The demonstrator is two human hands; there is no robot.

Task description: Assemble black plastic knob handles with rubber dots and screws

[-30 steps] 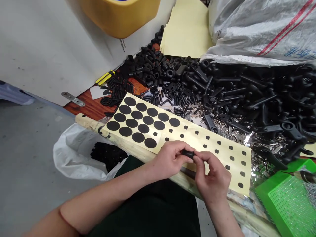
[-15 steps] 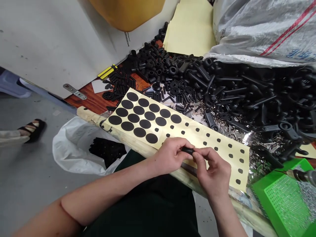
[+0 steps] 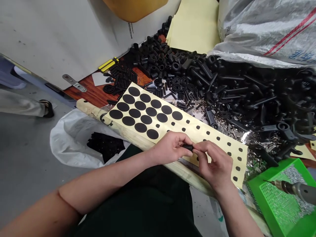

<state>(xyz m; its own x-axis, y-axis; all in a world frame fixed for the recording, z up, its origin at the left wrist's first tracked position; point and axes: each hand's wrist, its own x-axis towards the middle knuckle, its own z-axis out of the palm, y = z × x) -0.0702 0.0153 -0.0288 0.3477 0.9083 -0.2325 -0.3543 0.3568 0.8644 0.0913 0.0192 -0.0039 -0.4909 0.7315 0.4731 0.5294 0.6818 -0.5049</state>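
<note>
Both my hands meet over the lower part of a cream backing sheet [image 3: 197, 130] printed with rows of black adhesive dots, large ones at its left end and small ones at its right. My left hand [image 3: 170, 148] and my right hand [image 3: 214, 161] pinch a small black rubber cylinder [image 3: 188, 147] between their fingertips. The sheet lies across a pale wooden board [image 3: 90, 109], and my hands rest near that board's edge.
Heaps of black moulded parts [image 3: 247, 89] and silver metal clips [image 3: 261, 144] lie beyond the sheet. At lower right, a metal-tipped power tool [image 3: 293, 189] reaches over a green perforated basket [image 3: 274, 204]. A white bag [image 3: 66, 141] holds black parts. A person's foot [image 3: 48, 108] stands at left.
The whole view has tilted and shifted slightly. The power tool has moved further left over the green basket, and the person's foot has moved. My hands still hold the black cylinder.
</note>
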